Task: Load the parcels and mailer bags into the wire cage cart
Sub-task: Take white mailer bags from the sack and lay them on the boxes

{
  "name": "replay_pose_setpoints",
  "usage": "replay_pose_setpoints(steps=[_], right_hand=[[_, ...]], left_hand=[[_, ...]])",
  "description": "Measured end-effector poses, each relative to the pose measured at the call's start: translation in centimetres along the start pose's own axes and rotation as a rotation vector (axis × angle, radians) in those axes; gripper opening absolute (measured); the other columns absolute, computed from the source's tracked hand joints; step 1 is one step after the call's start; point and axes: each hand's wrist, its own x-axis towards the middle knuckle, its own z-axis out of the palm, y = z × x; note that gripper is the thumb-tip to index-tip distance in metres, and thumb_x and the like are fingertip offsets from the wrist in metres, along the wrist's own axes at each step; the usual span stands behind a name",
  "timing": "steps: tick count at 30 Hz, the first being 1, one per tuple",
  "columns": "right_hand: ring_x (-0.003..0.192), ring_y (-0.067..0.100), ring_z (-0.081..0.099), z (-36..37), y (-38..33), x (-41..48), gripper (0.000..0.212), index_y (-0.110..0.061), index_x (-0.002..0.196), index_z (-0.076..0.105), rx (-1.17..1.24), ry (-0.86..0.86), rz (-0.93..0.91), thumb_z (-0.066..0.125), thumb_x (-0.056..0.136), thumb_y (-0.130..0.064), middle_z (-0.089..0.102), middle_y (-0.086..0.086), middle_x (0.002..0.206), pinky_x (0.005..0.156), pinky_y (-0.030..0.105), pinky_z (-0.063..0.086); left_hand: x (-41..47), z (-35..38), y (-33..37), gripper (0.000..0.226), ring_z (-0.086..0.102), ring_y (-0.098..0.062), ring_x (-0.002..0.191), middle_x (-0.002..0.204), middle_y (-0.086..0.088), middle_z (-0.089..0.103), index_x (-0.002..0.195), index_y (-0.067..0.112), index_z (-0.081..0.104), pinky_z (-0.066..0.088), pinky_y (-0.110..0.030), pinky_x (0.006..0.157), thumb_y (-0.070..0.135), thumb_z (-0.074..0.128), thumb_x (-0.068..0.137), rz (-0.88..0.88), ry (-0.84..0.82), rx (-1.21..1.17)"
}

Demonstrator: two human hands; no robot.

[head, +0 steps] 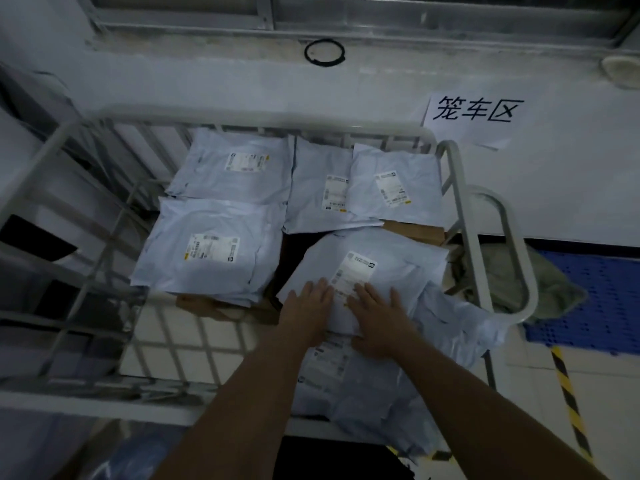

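Bags of pale, shiny plastic fill the wire cage cart (263, 115). The cart has thick, round, white metal tubes and thin bars that make squares.

The left hand (306, 306) and the right hand (377, 318) lie side by side on the top mailer bag (391, 251), at the front right of the cart. All the fingers are straight and a little spread. They press flat on the crinkly plastic and curl round nothing.

This bag is flat and wrinkled, and its white paper label (356, 268) sits just past the fingertips. A lower bag (360, 393), wrinkled too, lies under it, closer to the person.

The front left bag (207, 251) is big and puffy. The back left bag (235, 168), back middle bag (318, 195) and back right bag (394, 188) lie flat, and each has a small label. A brown cardboard box (415, 232) peeks out from under them.

On the white wall hangs a paper sign (474, 112) with black writing. A bumpy blue mat (606, 299) lies on the floor to the right.
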Motion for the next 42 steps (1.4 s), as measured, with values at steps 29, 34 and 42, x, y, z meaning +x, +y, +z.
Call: replay_pose_setpoints(steps=[29, 34, 42], right_hand=[[0.121, 0.032, 0.054, -9.0, 8.7, -1.4, 0.05, -0.016, 0.148, 0.039, -0.016, 0.075, 0.091, 0.049, 0.101, -0.027, 0.056, 0.016, 0.134, 0.097, 0.034, 0.044], [0.119, 0.029, 0.054, -10.4, 9.5, -1.3, 0.053, -0.007, 0.129, 0.057, 0.093, -0.107, 0.053, 0.034, 0.106, -0.049, 0.059, 0.015, 0.132, 0.093, 0.028, 0.037], [0.134, 0.029, 0.046, -10.6, 7.7, -1.5, 0.061, -0.009, 0.143, 0.049, 0.255, -0.217, 0.109, 0.024, 0.107, -0.051, 0.046, 0.015, 0.15, 0.107, 0.031, 0.032]], left_hand=[[1.4, -8.9, -1.1, 0.067, 0.036, -0.032, 0.141, 0.159, -0.021, 0.026, 0.156, -0.002, 0.003, 0.031, -0.043, 0.115, 0.03, 0.035, 0.108, 0.072, 0.033, -0.114], [1.7, -9.6, -1.7, 0.07, 0.041, -0.032, 0.138, 0.158, -0.019, 0.03, 0.157, 0.0, 0.009, 0.033, -0.042, 0.113, 0.045, 0.029, 0.107, 0.118, 0.03, -0.126], [2.0, -9.6, -2.9, 0.052, 0.053, -0.028, 0.125, 0.154, -0.012, 0.041, 0.155, 0.011, 0.024, 0.044, -0.033, 0.094, 0.02, 0.041, 0.107, 0.185, 0.01, -0.065]])
